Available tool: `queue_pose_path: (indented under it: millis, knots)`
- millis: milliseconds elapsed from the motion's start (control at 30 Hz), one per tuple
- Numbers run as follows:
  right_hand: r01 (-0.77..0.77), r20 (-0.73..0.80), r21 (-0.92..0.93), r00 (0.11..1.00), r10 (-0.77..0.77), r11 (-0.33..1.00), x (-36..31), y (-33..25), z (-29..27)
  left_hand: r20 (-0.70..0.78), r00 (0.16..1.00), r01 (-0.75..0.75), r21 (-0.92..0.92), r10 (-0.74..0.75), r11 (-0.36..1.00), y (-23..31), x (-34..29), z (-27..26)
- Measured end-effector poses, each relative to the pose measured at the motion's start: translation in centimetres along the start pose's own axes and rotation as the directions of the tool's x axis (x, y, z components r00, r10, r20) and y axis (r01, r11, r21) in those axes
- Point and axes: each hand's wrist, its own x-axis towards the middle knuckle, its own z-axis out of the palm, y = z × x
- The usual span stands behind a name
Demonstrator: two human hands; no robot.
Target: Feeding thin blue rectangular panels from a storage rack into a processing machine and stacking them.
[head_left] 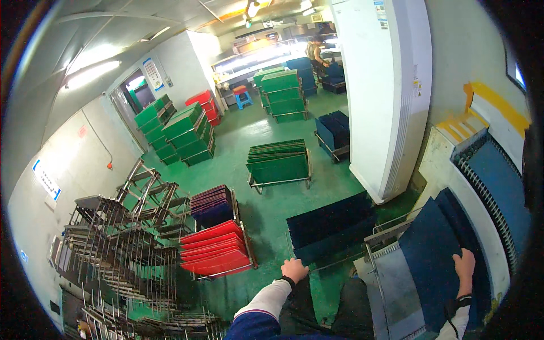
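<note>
My left hand [295, 271] is closed in a fist beside the near left corner of a rack of dark blue panels [331, 226]. Whether it grips anything is hidden by the curled fingers. On my right, a large dark blue panel [430, 249] leans over a grey metal bed [396, 289]. My right hand [464, 264] holds this panel at its right edge, fingers bent over it. Just behind lies a second dark blue panel [462, 221], partly covered by the first.
Conveyor machine [481, 181] with a coil-edged belt stands at the right, beside a tall white cabinet [385, 102]. Racks of red panels [218, 249] and green panels [277, 164] stand on the green floor. Empty metal racks [119, 243] pile up left. A person [315, 54] sits far back.
</note>
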Motion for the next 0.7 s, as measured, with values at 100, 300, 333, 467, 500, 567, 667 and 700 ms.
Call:
queue_pose_path:
  millis: [100,300,333,467,500,567,667,700]
  knots:
    - [0.004,-0.028,0.008,1.000,-0.004,1.000,-1.3,-1.3,-0.1,-0.014,1.000,-0.010,-0.018,0.009,1.000,-0.7,-0.4,0.1]
    - [0.005,-0.076,0.012,0.997,-0.004,1.000,-3.2,-3.4,-0.6,-0.055,0.998,-0.021,-0.074,0.017,0.997,-2.3,-1.4,0.1]
    - [0.022,0.004,-0.025,1.000,-0.022,0.999,-2.8,-3.4,-0.8,-0.065,0.998,-0.018,-0.079,0.013,0.997,-2.6,-1.5,0.1]
    - [-0.030,0.158,-0.102,0.986,0.046,0.994,-1.1,-3.1,-1.6,-0.091,0.996,-0.029,-0.081,0.022,0.996,-3.4,-1.9,0.3]
    - [-0.086,0.190,-0.118,0.976,0.108,0.989,-0.8,-3.2,-1.5,-0.101,0.994,-0.043,-0.095,0.034,0.995,-3.5,-1.9,0.4]
    - [-0.076,0.120,-0.090,0.989,0.087,0.993,-1.1,-3.4,-1.1,-0.090,0.996,-0.020,-0.105,0.010,0.994,-3.5,-1.9,0.5]
    - [-0.089,0.027,-0.072,0.995,0.092,0.993,-1.7,-3.9,-0.8,-0.072,0.997,-0.021,-0.111,0.013,0.994,-3.5,-1.6,0.6]
    - [-0.114,-0.001,-0.090,0.993,0.115,0.989,-1.9,-4.1,-0.9,-0.068,0.998,-0.025,-0.121,0.017,0.992,-3.5,-1.5,0.6]
